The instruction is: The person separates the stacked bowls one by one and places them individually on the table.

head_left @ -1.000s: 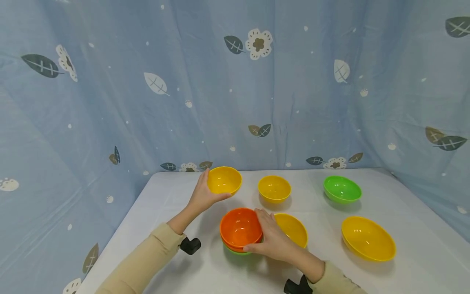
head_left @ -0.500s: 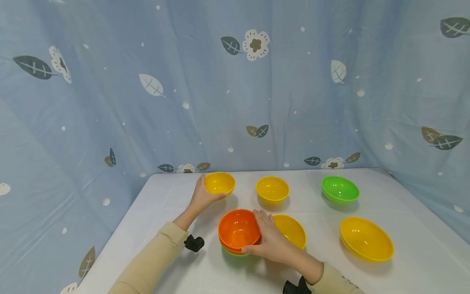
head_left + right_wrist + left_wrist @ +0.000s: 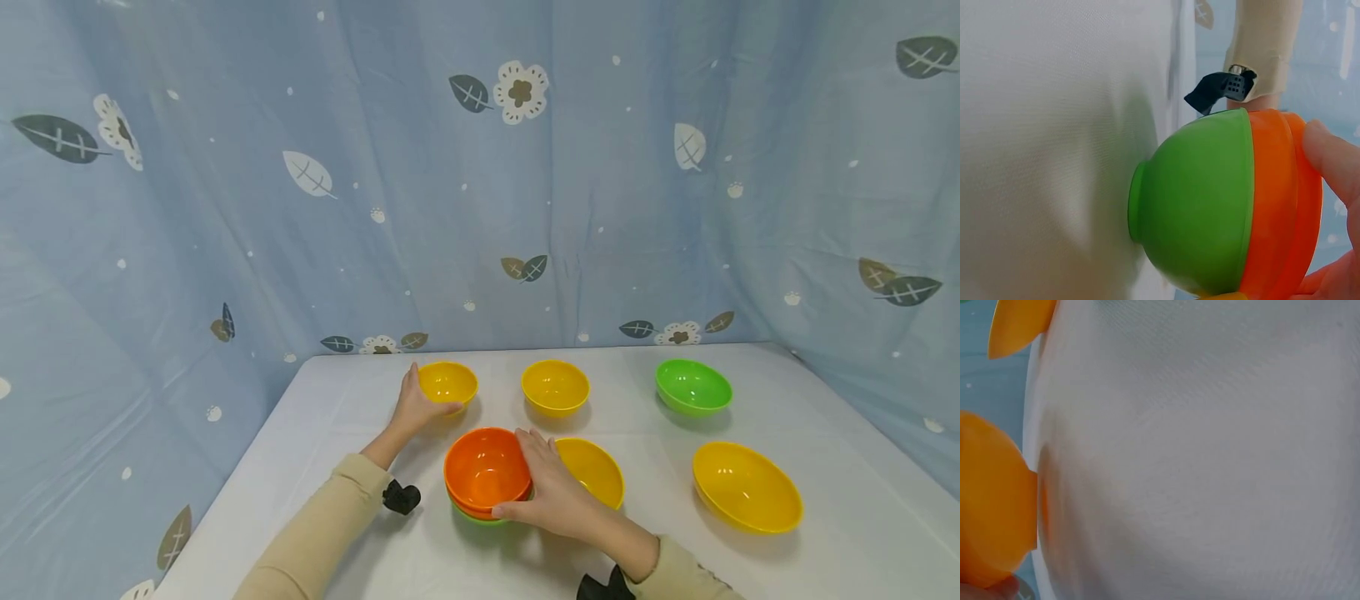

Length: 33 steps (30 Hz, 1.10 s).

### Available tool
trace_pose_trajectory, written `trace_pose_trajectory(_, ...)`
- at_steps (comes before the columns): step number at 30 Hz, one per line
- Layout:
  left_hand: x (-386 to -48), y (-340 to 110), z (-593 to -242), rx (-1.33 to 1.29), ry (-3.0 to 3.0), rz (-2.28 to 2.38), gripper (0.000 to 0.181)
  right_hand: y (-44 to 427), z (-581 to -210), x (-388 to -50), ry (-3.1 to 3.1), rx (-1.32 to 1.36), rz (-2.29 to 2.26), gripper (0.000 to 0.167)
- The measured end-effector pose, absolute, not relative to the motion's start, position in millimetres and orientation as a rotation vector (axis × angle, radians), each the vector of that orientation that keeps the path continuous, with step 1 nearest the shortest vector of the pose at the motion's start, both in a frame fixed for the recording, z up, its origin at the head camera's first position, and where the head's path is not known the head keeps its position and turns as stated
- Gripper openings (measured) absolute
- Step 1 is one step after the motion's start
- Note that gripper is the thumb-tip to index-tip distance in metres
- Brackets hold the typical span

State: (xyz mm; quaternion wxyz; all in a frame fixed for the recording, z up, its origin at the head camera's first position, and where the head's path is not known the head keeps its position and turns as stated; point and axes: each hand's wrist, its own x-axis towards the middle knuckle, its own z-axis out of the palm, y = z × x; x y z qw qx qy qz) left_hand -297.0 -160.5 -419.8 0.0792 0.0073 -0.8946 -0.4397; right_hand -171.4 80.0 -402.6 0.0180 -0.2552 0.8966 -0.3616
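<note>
My left hand (image 3: 412, 408) grips a yellow bowl (image 3: 450, 383) by its left side and near rim at the back left of the white table. The left wrist view shows the base of this yellow bowl (image 3: 997, 506) at or just above the cloth; I cannot tell whether it touches. My right hand (image 3: 557, 493) holds a nested stack at front centre, thumb on the near rim and fingers on the right side. In it, orange bowls (image 3: 487, 468) sit inside a green bowl (image 3: 1200, 200). A yellow bowl (image 3: 596, 471) stands just behind the right hand, partly hidden by it.
Another yellow bowl (image 3: 555, 387) stands at back centre and a green bowl (image 3: 693, 387) at back right. A wider yellow bowl (image 3: 746, 487) lies to the right. Behind the white table (image 3: 645, 567) hangs a blue patterned curtain (image 3: 600, 167).
The yellow bowl in my left hand has come down toward the table at the back left. My right hand stays on the stack. The head view has shifted slightly.
</note>
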Motion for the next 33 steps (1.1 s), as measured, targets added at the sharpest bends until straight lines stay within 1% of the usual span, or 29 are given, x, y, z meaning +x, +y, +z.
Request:
trace_pose_trajectory(16,-297.9,-164.8,-427.7,0.058,-2.751,-1.297,0.118,80.4,-404.7,-170.5,2.777,-0.776,-1.122,0.103)
trace_pose_trajectory(33,-301.4,-166.3,-427.2,0.081,-2.812,-1.301,0.121,80.9,-405.7,-171.3,2.768,-0.771,-1.137,0.105)
